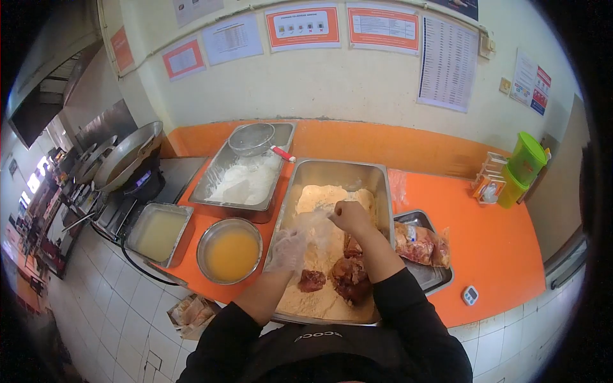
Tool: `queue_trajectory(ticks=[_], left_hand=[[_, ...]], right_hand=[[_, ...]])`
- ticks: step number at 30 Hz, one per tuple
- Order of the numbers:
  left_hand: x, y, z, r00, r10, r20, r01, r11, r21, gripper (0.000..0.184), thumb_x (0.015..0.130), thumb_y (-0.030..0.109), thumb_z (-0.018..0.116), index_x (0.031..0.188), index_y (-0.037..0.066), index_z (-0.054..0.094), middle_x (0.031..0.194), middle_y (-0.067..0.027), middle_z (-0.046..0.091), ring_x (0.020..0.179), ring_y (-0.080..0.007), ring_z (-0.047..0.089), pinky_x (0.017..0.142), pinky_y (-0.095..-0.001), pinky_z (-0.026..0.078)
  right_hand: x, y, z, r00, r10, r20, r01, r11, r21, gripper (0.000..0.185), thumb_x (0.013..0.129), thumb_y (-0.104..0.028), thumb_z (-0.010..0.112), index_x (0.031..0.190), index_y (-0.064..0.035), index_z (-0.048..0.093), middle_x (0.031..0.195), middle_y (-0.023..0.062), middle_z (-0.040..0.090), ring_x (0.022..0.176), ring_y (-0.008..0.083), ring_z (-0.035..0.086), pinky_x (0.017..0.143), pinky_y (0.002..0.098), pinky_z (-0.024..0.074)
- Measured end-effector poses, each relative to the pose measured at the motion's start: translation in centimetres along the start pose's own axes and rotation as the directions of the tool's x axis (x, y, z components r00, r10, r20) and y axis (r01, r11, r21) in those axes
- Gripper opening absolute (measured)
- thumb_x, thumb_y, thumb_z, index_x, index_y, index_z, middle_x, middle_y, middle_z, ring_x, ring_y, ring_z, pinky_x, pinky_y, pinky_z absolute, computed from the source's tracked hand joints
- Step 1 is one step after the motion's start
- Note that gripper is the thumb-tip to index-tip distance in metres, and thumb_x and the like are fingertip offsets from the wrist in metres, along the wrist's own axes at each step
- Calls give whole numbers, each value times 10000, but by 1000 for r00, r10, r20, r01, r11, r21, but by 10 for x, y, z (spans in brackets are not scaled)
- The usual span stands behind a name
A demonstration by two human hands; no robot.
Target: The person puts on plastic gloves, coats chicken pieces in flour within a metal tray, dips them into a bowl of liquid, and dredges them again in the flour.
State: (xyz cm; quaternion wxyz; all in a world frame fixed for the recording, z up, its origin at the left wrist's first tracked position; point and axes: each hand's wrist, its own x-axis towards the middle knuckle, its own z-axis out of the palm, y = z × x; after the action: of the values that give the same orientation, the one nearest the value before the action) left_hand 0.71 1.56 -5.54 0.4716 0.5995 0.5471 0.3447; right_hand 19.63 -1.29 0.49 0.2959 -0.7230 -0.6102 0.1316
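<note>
The thin clear plastic glove (313, 226) is on the left hand (286, 250), up above the big steel pan (338, 170). The loose part runs long from the left fingers, over to the right and a bit away from the person, up to the right hand (351, 217). The right hand is bare and closed like a fist, and it seems to pinch the end. The left fingers are blurry, so I can't tell if they are bent. Under the hands is pale orange powder (319, 196), with a small meat piece (311, 281) and a big meat lump (350, 281) close to the right arm. The pan's tall sides stand around, but the air above is open. A round bowl (202, 255) sits left, a steel tray (434, 278) right
</note>
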Motion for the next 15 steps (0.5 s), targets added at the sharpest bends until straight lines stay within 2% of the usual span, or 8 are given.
queue_trajectory(ticks=[1, 5, 8, 9, 11, 13, 14, 15], left_hand=[[-2, 3, -2, 1000, -10, -2, 10, 999, -34, 304, 793, 343, 575, 822, 51, 653, 655, -73, 565, 617, -197, 544, 599, -348, 441], [-24, 32, -5, 988, -5, 153, 84, 853, -514, 178, 829, 206, 551, 774, 45, 602, 641, 26, 486, 539, -81, 429, 452, -249, 347], [-12, 17, -8, 979, 53, 197, 33, 912, -410, 178, 833, 209, 548, 808, 41, 602, 695, -1, 524, 576, -76, 462, 469, -240, 369], [-7, 6, -8, 958, 265, 109, -239, 948, -209, 177, 832, 207, 549, 839, 38, 600, 725, -14, 535, 600, -84, 480, 486, -240, 384], [-1, -16, -9, 745, 662, 87, -659, 709, 251, 191, 828, 202, 551, 899, 31, 596, 786, -40, 558, 648, -100, 516, 520, -240, 414], [-18, 12, -10, 970, 226, 91, -187, 931, -314, 216, 823, 188, 547, 961, 26, 585, 833, -58, 563, 694, -121, 537, 560, -244, 432], [-27, 29, -13, 981, -3, 194, 111, 829, -549, 235, 820, 180, 546, 992, 24, 580, 856, -66, 566, 717, -132, 547, 580, -247, 442], [-32, 42, -16, 972, 31, 231, 93, 859, -504, 229, 823, 179, 542, 991, 28, 576, 847, -66, 563, 715, -136, 549, 576, -252, 444]], right_hand=[[0, -1, -2, 1000, 11, 10, -10, 991, -134, 239, 721, -266, 661, 747, -41, 586, 740, 131, 602, 754, 282, 588, 674, 383, 458], [-4, -7, 5, 848, -424, -317, 449, 893, 7, 161, 668, -118, 669, 662, -36, 531, 697, 88, 559, 701, 305, 558, 632, 387, 452], [-5, -27, -1, 721, -659, -212, 691, 706, 157, 89, 648, -46, 618, 700, -36, 547, 713, 116, 551, 737, 310, 560, 663, 378, 452], [-7, -28, 1, 720, -688, -92, 691, 696, 195, 93, 630, -23, 597, 712, -34, 555, 715, 132, 550, 757, 316, 564, 674, 383, 451], [-11, -24, 12, 750, -627, 208, 600, 779, 185, 186, 611, 21, 547, 777, -33, 611, 796, 164, 588, 804, 332, 576, 696, 371, 461], [-10, -8, 35, 786, -563, 256, 562, 823, 82, 232, 620, 8, 553, 832, -35, 635, 858, 171, 603, 826, 335, 583, 708, 369, 470], [-10, -3, 43, 803, -528, 277, 542, 840, 29, 255, 624, 2, 557, 859, -37, 647, 888, 175, 610, 837, 337, 586, 713, 368, 474], [-9, -3, 48, 799, -452, 398, 510, 859, -49, 262, 636, -17, 569, 887, -38, 642, 918, 179, 609, 868, 329, 583, 743, 365, 472]])
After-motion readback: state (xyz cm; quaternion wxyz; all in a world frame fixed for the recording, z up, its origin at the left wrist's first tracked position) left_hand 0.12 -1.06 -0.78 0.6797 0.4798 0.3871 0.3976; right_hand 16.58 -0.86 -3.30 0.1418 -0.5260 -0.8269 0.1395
